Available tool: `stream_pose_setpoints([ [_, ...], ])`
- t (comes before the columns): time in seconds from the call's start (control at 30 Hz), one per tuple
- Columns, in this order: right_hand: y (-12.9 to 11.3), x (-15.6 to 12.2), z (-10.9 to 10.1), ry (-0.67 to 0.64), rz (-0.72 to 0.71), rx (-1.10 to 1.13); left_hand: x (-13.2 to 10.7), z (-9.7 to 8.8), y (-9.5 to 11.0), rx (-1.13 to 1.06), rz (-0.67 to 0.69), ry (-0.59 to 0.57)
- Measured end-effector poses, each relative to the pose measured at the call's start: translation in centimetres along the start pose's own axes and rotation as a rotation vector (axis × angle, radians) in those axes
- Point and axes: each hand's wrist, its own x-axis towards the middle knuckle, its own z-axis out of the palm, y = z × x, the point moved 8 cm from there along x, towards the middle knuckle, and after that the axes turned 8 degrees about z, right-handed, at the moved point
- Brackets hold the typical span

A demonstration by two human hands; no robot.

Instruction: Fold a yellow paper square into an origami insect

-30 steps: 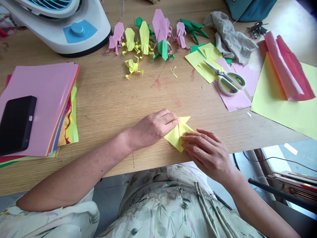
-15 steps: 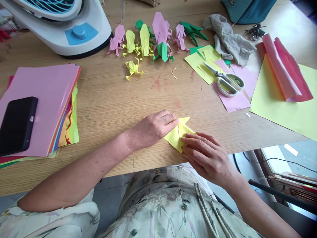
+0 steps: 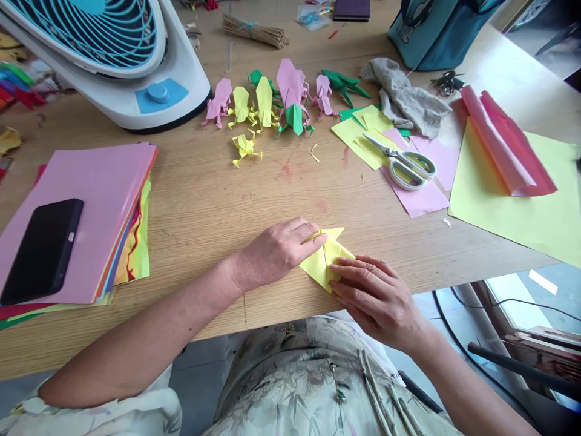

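Observation:
A folded piece of yellow paper point(image 3: 321, 264) lies near the front edge of the table, with a centre crease and a pointed flap at its top. My left hand point(image 3: 290, 245) has its fingers closed on the paper's upper left side, thumb pressing near the crease. On the right, my right hand point(image 3: 374, 290) grips the lower right side, and its fingers cover that corner. Its thumb is hidden beneath the hand. Beyond the hands stand folded paper figures in pink, yellow and green, among them a small yellow paper frog point(image 3: 246, 147).
Scissors point(image 3: 411, 169) lie on yellow and pink paper pieces at right. A grey cloth point(image 3: 408, 97), a rolled pink sheet point(image 3: 503, 145) and a teal bag point(image 3: 436, 33) are beyond. At left are a fan point(image 3: 149, 79) and a phone point(image 3: 43, 248) on stacked coloured paper point(image 3: 104, 181).
The camera view has tilted up, so everything sits lower in the picture and more of the table's far side shows. Both hands keep nearly the same hold on the yellow paper.

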Motion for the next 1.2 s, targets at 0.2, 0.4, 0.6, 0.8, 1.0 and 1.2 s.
stream_pose_setpoints([
  [0.2,0.0,0.0,0.1,-0.014,-0.003,0.013,-0.3,-0.5,0.9,0.044,0.050,-0.007],
  [0.4,0.1,0.0,0.1,-0.006,0.002,0.013,-0.5,-0.3,1.5,0.087,0.032,-0.060],
  [0.6,0.0,0.1,0.0,0.004,-0.010,0.016,0.1,-0.4,1.6,0.171,-0.003,-0.072],
  [0.8,-0.1,0.2,0.0,0.009,-0.022,0.020,0.2,-0.2,1.6,0.173,-0.034,-0.077],
  [1.0,0.0,0.1,0.0,0.000,-0.026,0.014,0.1,0.0,1.4,0.144,-0.062,-0.075],
  [1.2,0.1,0.1,0.0,0.000,-0.013,0.013,0.2,0.0,1.4,0.159,-0.064,-0.097],
])
